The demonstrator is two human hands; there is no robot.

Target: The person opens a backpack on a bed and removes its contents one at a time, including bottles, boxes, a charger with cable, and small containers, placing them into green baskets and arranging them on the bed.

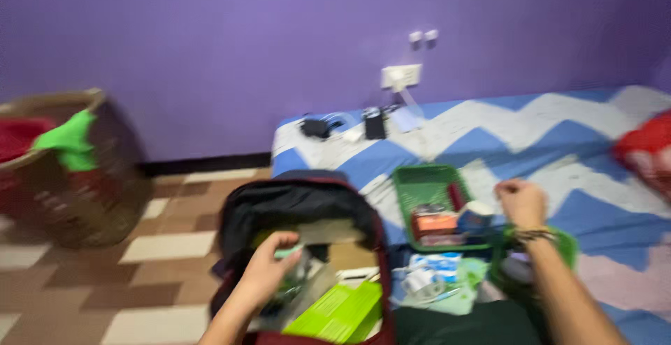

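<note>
The bag (297,209) lies open at the near edge of the bed (559,142), lid thrown back, with a bright green packet (339,312) and blurred odds and ends inside. The left hand (269,271) is down in it, fingers curled around something too blurred to name. The right hand (521,202) hangs above the bedspread, fingers drawn together in a loose fist; whether it holds anything I cannot tell. A green tray (419,181) of small items and loose packets (433,271) lie outside the bag, so by my reckoning much remains unsorted. The far bedspread offers room; the floor (168,247) lies left, a basket (70,170) well apart.
</note>
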